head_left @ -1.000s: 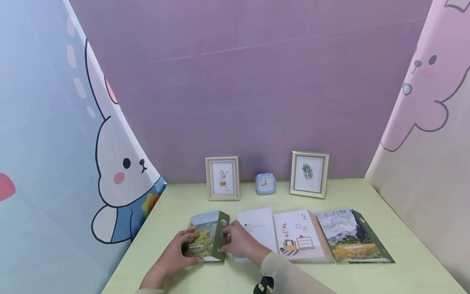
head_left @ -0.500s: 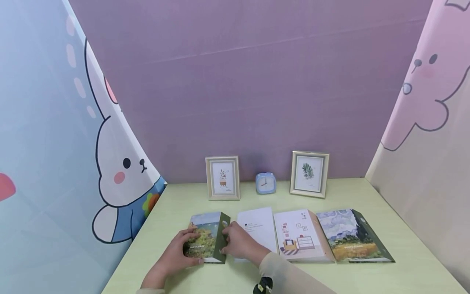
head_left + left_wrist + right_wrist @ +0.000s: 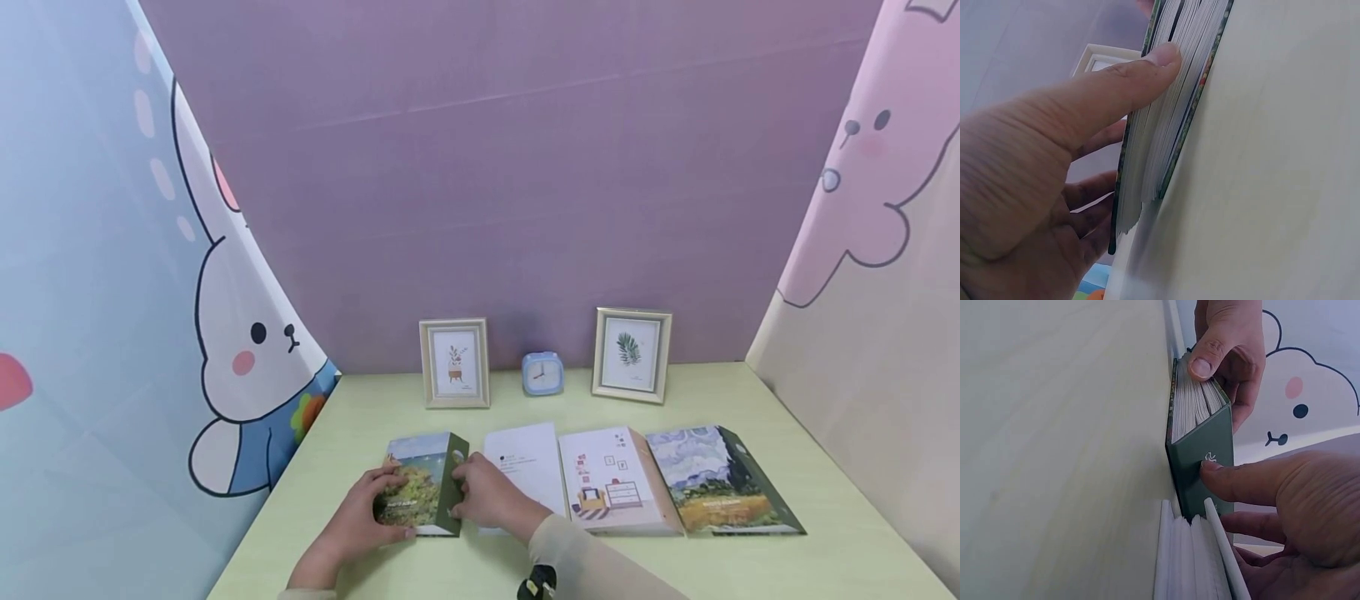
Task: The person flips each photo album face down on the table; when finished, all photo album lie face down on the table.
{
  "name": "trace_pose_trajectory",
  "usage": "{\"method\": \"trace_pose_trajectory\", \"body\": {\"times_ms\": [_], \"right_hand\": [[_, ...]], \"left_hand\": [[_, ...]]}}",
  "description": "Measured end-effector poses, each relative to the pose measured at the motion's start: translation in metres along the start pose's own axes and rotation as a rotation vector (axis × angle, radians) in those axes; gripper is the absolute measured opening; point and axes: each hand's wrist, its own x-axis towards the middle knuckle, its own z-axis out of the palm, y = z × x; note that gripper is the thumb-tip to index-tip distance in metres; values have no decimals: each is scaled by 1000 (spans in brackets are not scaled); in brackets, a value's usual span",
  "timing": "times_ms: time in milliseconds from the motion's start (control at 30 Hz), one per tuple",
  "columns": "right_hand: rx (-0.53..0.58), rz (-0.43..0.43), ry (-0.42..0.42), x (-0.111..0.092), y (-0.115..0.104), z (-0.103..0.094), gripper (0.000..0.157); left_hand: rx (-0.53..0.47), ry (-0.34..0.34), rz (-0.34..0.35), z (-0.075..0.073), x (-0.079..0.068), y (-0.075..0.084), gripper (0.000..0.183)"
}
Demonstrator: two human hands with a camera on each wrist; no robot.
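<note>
My left hand (image 3: pixel 358 518) grips a thick photo album (image 3: pixel 423 471) with a landscape cover and a dark green spine. In the left wrist view, the thumb presses the white page edges (image 3: pixel 1147 150) while the other fingers lie along the cover side. On the spine (image 3: pixel 1194 478) rests the outstretched thumb of my right hand (image 3: pixel 491 493), as the right wrist view shows; its other fingers are partly hidden. Close beside it, partly under the right hand, lies a white-covered album (image 3: pixel 528 454) with small print.
Right of these lie an album with a furniture drawing (image 3: pixel 600 475) and one with a painted wheat field (image 3: pixel 720 483). Behind stand a plant picture frame (image 3: pixel 454 400), a blue clock (image 3: pixel 543 374) and a leaf picture frame (image 3: pixel 632 396) on the pale table (image 3: pixel 825 567).
The landscape album has tilted or shifted very slightly between the hands in the earlier frames. Both hands stay in nearly the same place on it.
</note>
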Motion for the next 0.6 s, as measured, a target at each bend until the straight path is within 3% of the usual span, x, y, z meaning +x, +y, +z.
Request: {"method": "trace_pose_trajectory", "body": {"times_ms": [367,600], "right_hand": [[81,-19,-55,-4,7,-7,46],[190,-52,-13,-12,15,-15,37]], "left_hand": [[-15,-49,11,-5,0,5,80],[-3,-79,5,-11,-3,9,82]]}}
